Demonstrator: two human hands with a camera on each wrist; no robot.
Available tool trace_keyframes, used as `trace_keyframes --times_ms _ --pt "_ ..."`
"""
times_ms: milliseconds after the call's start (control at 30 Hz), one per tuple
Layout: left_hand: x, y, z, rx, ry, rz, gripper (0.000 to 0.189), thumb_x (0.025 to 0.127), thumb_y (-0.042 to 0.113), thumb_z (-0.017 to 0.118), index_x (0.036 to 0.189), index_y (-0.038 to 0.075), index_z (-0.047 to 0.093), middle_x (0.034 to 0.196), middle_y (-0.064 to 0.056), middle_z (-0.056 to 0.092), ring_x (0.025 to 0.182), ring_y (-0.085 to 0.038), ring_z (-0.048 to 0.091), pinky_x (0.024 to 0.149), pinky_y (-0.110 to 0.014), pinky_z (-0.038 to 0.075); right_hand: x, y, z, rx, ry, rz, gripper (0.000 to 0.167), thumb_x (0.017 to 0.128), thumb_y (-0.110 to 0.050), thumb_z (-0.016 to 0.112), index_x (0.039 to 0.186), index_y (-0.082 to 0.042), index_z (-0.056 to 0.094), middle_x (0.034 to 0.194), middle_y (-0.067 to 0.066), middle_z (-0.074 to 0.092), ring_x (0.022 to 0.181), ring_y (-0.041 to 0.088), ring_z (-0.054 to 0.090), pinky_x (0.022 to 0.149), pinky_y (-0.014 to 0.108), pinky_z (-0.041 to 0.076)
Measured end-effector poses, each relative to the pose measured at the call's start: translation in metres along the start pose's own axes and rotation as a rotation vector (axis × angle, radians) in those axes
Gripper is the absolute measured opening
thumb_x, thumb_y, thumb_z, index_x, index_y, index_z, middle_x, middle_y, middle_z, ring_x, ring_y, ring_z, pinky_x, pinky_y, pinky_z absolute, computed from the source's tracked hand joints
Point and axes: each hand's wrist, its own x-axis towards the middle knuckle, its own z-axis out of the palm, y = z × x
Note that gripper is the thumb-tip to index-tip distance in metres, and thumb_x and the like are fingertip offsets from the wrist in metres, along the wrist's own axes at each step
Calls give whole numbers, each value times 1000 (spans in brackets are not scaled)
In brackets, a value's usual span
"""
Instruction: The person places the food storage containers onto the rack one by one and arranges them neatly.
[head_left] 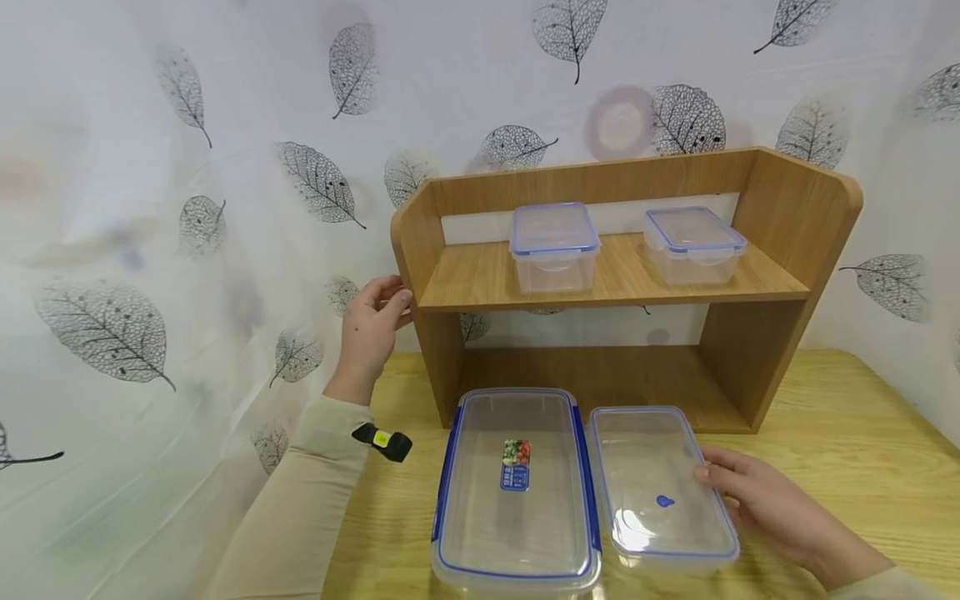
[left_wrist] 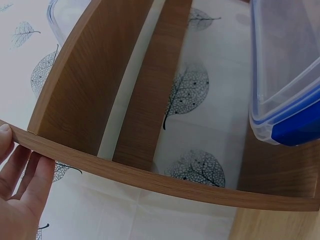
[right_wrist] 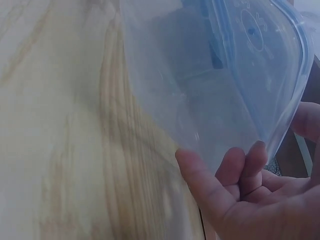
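Note:
A two-level wooden desktop shelf [head_left: 480,275] stands toward the back of the table. My left hand [head_left: 369,327] grips the front edge of its left side panel, thumb on one face and fingers on the other, as the left wrist view shows. At the front right, my right hand [head_left: 776,504] holds a clear food container [head_left: 645,467] by its right side. Its thumb lies on the lid's rim, with the fingers against the wall below. This container has a thin blue seal and a small blue mark on the lid.
Left of the held container is a larger clear container [head_left: 551,517] with dark blue side clips and a label. Two small lidded containers, one left [head_left: 557,271] and one right [head_left: 697,265], sit on the upper board. A leaf-patterned curtain [head_left: 247,167] hangs behind the wooden table [head_left: 817,408].

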Motion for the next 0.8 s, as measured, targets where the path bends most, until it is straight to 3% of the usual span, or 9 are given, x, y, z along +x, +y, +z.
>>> trace_keyframes --times_ms 167,400,800 --pt "-1 0 0 7 3 -3 38 104 24 60 138 8 59 126 -11 62 114 -25 63 91 -32 59 0 -2 -6 8 12 -7 52 111 -12 37 146 22 19 124 4 65 108 22 66 88 48 60" --pt "-1 -1 1 8 6 -3 37 104 25 60 138 8 59 126 -10 62 113 -25 63 91 -32 59 -1 -6 -16 -77 83 3 57 111 -15 38 147 24 16 122 0 66 104 23 67 87 46 61" --pt "0 0 1 -29 7 14 37 103 23 62 136 6 60 121 -11 62 109 -24 64 88 -31 60 2 -7 -43 -114 156 14 55 111 -14 38 148 22 19 119 -10 64 100 16 66 82 41 62"
